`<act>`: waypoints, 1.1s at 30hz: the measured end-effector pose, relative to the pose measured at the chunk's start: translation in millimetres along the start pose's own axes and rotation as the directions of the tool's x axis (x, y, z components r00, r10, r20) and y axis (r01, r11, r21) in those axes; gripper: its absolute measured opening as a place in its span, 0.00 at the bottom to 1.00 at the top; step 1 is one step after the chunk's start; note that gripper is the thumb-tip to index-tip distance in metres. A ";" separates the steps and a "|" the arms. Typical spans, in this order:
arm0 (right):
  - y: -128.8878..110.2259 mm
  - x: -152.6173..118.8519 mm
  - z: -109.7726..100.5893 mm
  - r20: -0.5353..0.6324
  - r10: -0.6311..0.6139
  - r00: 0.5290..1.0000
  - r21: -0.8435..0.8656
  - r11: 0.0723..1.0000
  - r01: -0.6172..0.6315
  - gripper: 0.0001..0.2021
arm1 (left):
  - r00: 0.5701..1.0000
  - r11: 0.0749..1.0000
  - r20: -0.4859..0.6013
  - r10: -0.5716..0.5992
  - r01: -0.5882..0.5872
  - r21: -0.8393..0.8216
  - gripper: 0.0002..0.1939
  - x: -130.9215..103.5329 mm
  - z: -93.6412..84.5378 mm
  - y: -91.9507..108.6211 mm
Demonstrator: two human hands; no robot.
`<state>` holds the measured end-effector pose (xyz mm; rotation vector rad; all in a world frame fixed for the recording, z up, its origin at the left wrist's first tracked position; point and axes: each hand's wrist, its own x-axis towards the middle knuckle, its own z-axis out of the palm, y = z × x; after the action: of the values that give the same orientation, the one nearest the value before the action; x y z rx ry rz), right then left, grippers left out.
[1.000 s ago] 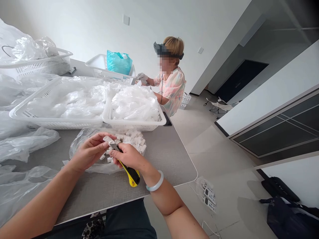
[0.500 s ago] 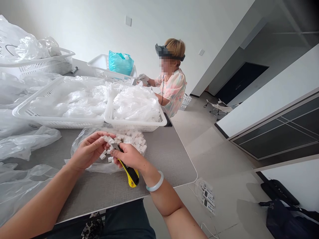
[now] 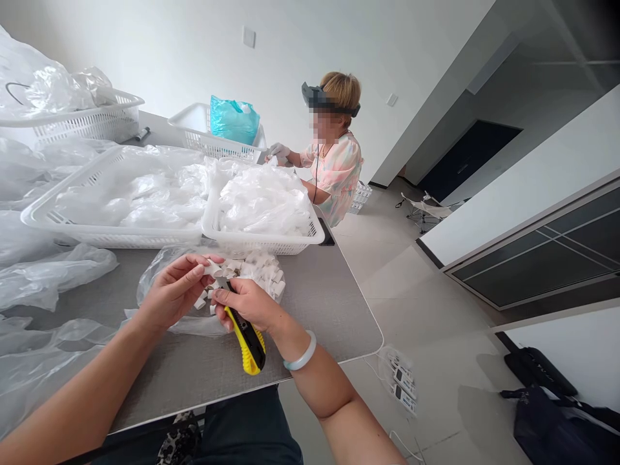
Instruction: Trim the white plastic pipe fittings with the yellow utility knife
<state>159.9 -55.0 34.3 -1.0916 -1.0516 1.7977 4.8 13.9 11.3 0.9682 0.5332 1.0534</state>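
Between its thumb and fingers, my left hand [image 3: 177, 289] pinches a small white tubular piece [image 3: 212, 268]. My right hand [image 3: 248, 303] grips a yellow and black utility knife [image 3: 248, 342], whose blade end points up beside that piece. The knife's handle hangs down below my right palm. Several more white pieces [image 3: 274, 278] lie under and behind both hands on a clear plastic bag [image 3: 194, 324], spread on the grey table [image 3: 320, 303].
White baskets [image 3: 264, 243] filled with clear plastic bags stand behind the hands. A blue bag [image 3: 234, 120] sits in a farther basket. At the far side sits a person [image 3: 336, 161] with a headset and a gloved hand. Plastic bags [image 3: 53, 274] cover the table's left.
The utility knife has turned in my right hand, so more of its yellow side shows and its handle end sits slightly lower and further left. The left hand's pinched piece has tilted slightly.
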 end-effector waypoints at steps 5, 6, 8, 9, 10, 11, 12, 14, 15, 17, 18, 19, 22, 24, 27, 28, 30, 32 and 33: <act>0.3 0.2 0.9 0.062 0.005 0.998 0.110 0.994 -0.011 0.23 | 1.000 1.000 0.014 0.022 -0.022 0.006 0.16 0.0 -0.4 -1.3; 0.0 -0.1 1.1 0.072 0.010 0.997 0.127 0.992 -0.019 0.23 | 0.999 1.000 0.019 0.025 -0.025 0.009 0.15 -0.3 -0.4 -1.2; -1.0 -1.0 1.7 0.092 0.023 0.996 0.157 0.987 -0.037 0.22 | 0.999 1.000 0.023 0.022 -0.022 0.016 0.15 -0.9 -0.2 -0.5; -1.6 -1.4 2.0 0.101 0.028 0.995 0.172 0.984 -0.045 0.22 | 1.000 1.000 0.020 0.018 -0.018 0.019 0.16 -1.3 0.1 0.0; -2.3 -1.8 2.3 0.110 0.032 0.993 0.186 0.981 -0.052 0.21 | 1.000 1.000 0.017 0.014 -0.014 0.023 0.16 -1.7 0.5 0.5; -3.0 -2.2 2.7 0.119 0.037 0.992 0.201 0.978 -0.060 0.21 | 1.000 1.000 0.016 0.008 -0.008 0.027 0.16 -2.1 0.8 0.9; -3.7 -2.4 2.9 0.127 0.043 0.991 0.214 0.974 -0.070 0.21 | 1.000 0.999 0.016 0.005 -0.006 0.031 0.16 -2.4 0.9 1.3; -4.6 -2.6 3.3 0.143 0.060 0.988 0.235 0.968 -0.093 0.20 | 1.000 0.999 0.024 0.007 -0.008 0.042 0.15 -2.8 0.7 1.7; -4.9 -2.5 3.3 0.150 0.069 0.986 0.241 0.965 -0.104 0.20 | 1.000 0.999 0.029 0.006 -0.008 0.048 0.15 -3.0 0.3 1.8; -5.0 -2.5 3.0 0.160 0.080 0.984 0.252 0.960 -0.120 0.20 | 0.999 0.998 0.038 0.005 -0.007 0.060 0.13 -3.1 -0.7 1.7; -5.0 -2.5 2.8 0.166 0.082 0.983 0.259 0.958 -0.124 0.20 | 0.999 0.998 0.042 0.004 -0.007 0.065 0.12 -3.1 -1.1 1.6; -5.0 -2.5 2.5 0.172 0.083 0.982 0.269 0.955 -0.127 0.19 | 0.999 0.998 0.045 0.001 -0.004 0.070 0.12 -3.1 -1.3 1.6; -5.3 -2.8 2.1 0.186 0.083 0.979 0.295 0.946 -0.136 0.17 | 0.999 0.997 0.050 -0.003 -0.001 0.074 0.11 -3.0 -0.7 1.7; -6.1 -3.0 2.1 0.190 0.086 0.978 0.302 0.943 -0.142 0.15 | 0.999 0.997 0.047 -0.003 0.000 0.077 0.12 -3.0 0.7 2.0; -7.7 -3.1 2.5 0.189 0.098 0.977 0.303 0.941 -0.153 0.15 | 1.000 0.996 0.030 0.004 -0.006 0.084 0.14 -3.2 3.2 2.5; -8.1 -3.0 2.6 0.188 0.104 0.977 0.302 0.940 -0.158 0.15 | 1.000 0.996 0.029 0.002 -0.004 0.088 0.15 -3.3 3.8 2.9; -8.8 -2.9 2.6 0.181 0.119 0.976 0.298 0.939 -0.169 0.16 | 0.999 0.994 0.043 -0.016 0.012 0.104 0.19 -3.8 4.5 3.9; -8.9 -2.6 2.5 0.178 0.131 0.975 0.299 0.937 -0.181 0.16 | 0.998 0.991 0.054 -0.040 0.033 0.130 0.22 -4.4 4.7 5.3; -8.7 -2.4 2.5 0.178 0.134 0.975 0.303 0.935 -0.184 0.16 | 0.998 0.989 0.052 -0.046 0.038 0.142 0.23 -4.6 4.7 5.9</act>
<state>160.1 -54.6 43.7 -0.8697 -0.7385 2.1240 3.6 8.7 18.5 1.1028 0.5858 0.9582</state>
